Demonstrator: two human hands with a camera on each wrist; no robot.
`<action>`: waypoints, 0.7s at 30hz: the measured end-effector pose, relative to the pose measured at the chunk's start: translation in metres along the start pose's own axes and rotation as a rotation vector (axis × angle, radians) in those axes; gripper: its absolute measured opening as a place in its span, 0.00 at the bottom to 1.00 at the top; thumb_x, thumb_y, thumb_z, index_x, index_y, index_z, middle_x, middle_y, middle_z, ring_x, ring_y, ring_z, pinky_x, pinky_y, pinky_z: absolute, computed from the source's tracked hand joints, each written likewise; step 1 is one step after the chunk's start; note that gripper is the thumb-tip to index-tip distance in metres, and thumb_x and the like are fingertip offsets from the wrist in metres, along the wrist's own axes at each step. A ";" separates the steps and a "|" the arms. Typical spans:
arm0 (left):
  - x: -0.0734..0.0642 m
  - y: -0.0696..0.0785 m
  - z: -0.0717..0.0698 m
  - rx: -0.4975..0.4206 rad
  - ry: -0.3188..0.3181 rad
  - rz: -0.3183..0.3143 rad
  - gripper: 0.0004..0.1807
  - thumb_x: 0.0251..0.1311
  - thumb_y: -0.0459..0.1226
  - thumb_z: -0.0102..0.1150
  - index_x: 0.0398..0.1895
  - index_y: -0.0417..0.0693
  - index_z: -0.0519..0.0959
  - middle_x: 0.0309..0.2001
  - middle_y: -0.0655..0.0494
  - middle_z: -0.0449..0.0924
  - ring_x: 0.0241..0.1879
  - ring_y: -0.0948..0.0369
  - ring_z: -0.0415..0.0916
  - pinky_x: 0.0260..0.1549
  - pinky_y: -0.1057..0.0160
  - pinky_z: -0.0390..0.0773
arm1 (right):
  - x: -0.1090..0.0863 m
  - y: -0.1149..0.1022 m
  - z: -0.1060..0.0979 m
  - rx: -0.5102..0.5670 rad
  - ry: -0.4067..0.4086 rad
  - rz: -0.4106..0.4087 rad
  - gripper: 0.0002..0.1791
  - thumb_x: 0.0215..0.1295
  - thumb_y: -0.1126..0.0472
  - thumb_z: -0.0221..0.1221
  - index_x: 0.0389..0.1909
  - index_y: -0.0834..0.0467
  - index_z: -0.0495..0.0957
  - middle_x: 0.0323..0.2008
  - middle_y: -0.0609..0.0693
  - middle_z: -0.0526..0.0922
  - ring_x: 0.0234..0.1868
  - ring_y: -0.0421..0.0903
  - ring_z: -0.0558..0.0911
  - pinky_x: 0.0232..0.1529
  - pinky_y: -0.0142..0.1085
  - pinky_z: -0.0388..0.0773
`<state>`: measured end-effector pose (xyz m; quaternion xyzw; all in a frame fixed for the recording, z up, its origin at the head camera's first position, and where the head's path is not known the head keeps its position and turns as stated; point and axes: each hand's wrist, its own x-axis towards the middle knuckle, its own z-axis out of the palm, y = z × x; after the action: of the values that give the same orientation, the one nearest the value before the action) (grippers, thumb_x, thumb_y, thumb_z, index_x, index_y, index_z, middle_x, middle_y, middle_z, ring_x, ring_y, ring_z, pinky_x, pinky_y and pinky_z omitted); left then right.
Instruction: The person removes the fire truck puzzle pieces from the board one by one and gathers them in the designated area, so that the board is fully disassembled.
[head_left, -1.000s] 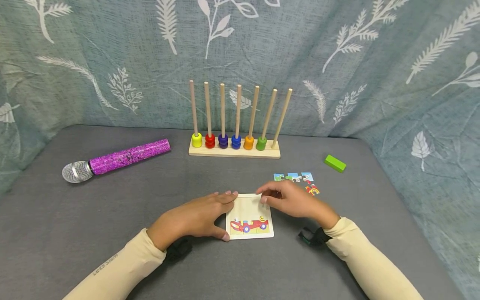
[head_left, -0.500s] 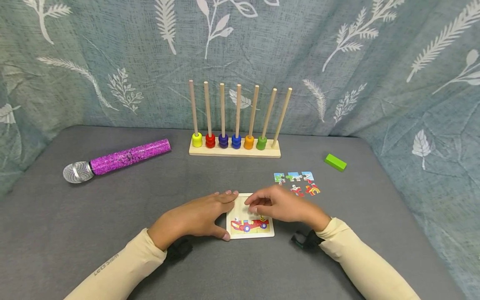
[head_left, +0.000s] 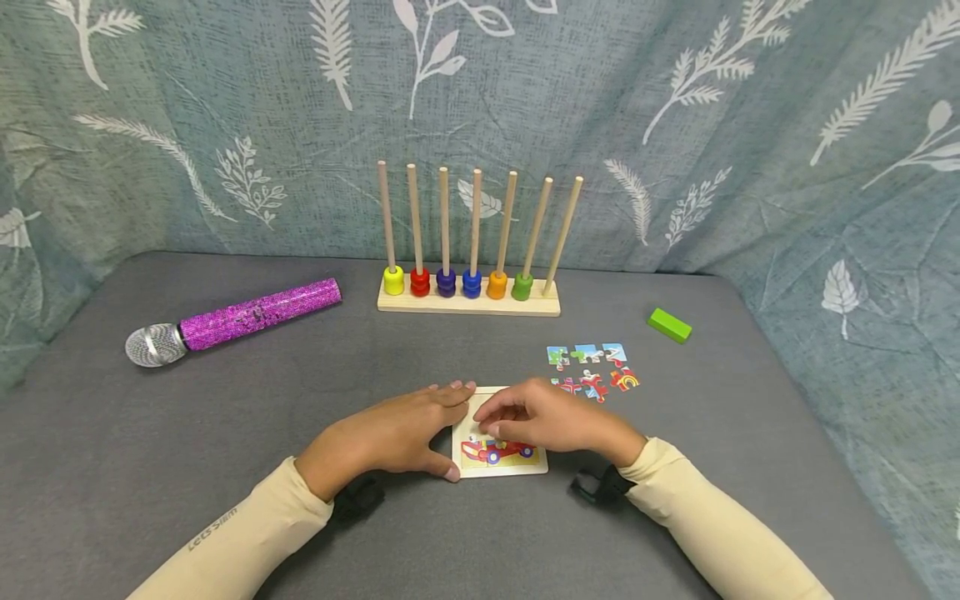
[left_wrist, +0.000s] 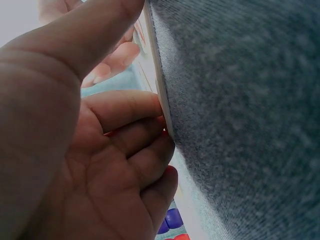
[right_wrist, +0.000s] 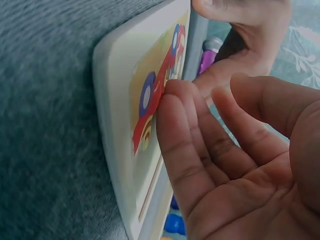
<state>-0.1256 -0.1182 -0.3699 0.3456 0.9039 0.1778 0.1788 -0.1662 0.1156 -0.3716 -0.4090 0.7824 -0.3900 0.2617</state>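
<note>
A small wooden puzzle board (head_left: 502,475) lies on the table, with joined pieces showing a red car (head_left: 498,452) along its lower part. My left hand (head_left: 393,429) rests along the board's left side, its fingers at the top corner and its thumb at the bottom one. Over the board's middle is my right hand (head_left: 543,421). In the right wrist view, the fingertips (right_wrist: 175,92) of that hand touch the car picture, and the thumb stands apart from them. No piece shows between thumb and fingers. Part of the picture is hidden under the right hand.
Several loose puzzle pieces (head_left: 592,383) lie beyond the right hand. A green block (head_left: 670,325) is farther right. At the back stands a wooden peg rack (head_left: 468,306) with coloured beads. A purple glittery microphone (head_left: 258,315) lies at the left. A patterned cloth (head_left: 300,150) hangs behind.
My right hand has slid left and slightly down across the board, from its upper right edge to the middle. More loose pieces are uncovered behind it. The left hand stays put.
</note>
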 end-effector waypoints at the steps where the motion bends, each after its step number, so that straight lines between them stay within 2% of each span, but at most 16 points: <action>1: 0.000 0.000 0.000 0.000 -0.002 -0.002 0.49 0.53 0.50 0.71 0.71 0.34 0.60 0.74 0.43 0.51 0.73 0.49 0.48 0.69 0.51 0.51 | 0.000 -0.001 0.000 -0.006 -0.004 -0.001 0.11 0.68 0.66 0.57 0.49 0.63 0.82 0.41 0.47 0.85 0.36 0.34 0.80 0.40 0.31 0.78; 6: 0.001 0.000 0.000 -0.013 -0.011 -0.009 0.48 0.53 0.50 0.71 0.71 0.34 0.61 0.74 0.44 0.51 0.73 0.49 0.48 0.69 0.51 0.51 | 0.002 -0.001 0.002 -0.031 -0.021 -0.016 0.11 0.69 0.67 0.57 0.48 0.62 0.82 0.40 0.46 0.85 0.34 0.33 0.79 0.37 0.31 0.78; 14: 0.001 -0.002 0.002 -0.026 -0.007 -0.001 0.49 0.53 0.49 0.71 0.72 0.35 0.60 0.74 0.43 0.52 0.73 0.48 0.49 0.68 0.50 0.53 | 0.004 0.003 0.005 -0.017 -0.015 -0.057 0.10 0.69 0.66 0.58 0.48 0.62 0.82 0.43 0.48 0.84 0.36 0.34 0.78 0.39 0.31 0.78; 21: 0.000 -0.003 0.002 -0.038 0.001 -0.002 0.48 0.53 0.49 0.71 0.72 0.36 0.61 0.74 0.44 0.52 0.73 0.48 0.49 0.68 0.50 0.54 | 0.003 0.001 0.008 0.051 -0.006 -0.030 0.10 0.69 0.69 0.55 0.47 0.63 0.82 0.38 0.49 0.84 0.29 0.35 0.76 0.31 0.30 0.76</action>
<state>-0.1264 -0.1196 -0.3726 0.3410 0.9008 0.1949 0.1852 -0.1623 0.1098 -0.3769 -0.4153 0.7651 -0.4124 0.2685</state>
